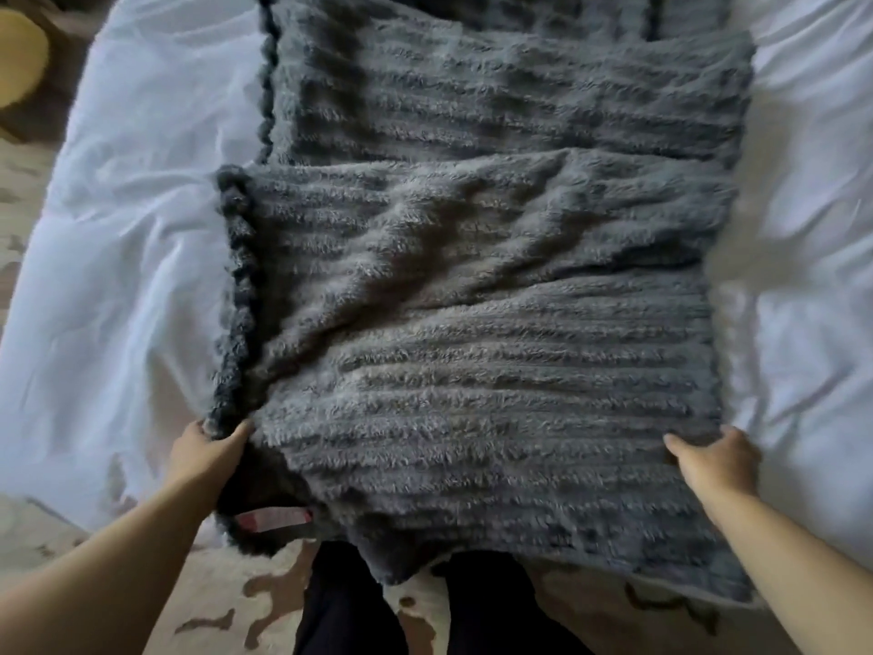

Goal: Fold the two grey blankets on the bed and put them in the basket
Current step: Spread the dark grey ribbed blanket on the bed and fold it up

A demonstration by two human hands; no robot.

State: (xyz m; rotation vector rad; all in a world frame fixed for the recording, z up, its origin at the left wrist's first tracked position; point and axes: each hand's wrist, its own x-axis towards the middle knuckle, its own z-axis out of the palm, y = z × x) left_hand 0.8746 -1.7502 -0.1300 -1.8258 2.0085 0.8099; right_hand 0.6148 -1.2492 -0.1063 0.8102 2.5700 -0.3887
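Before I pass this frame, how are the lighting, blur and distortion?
Head view: soft, even light, no hard shadows or glare; the grey ribbed fleece blanket shows its ribs clearly. Head view: the white bed sheet is nearly blown out and smeared with blur at right. Head view: the pink fabric label is too blurred to read, and the wide lens bends the frame's edges.

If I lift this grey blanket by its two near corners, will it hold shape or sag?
Likely floppy: the blanket already wrinkles and drapes over the bed edge. It would probably sag between the left hand and right hand. Its fluffy ribbed pile looks grippy, so slipping seems unlikely.
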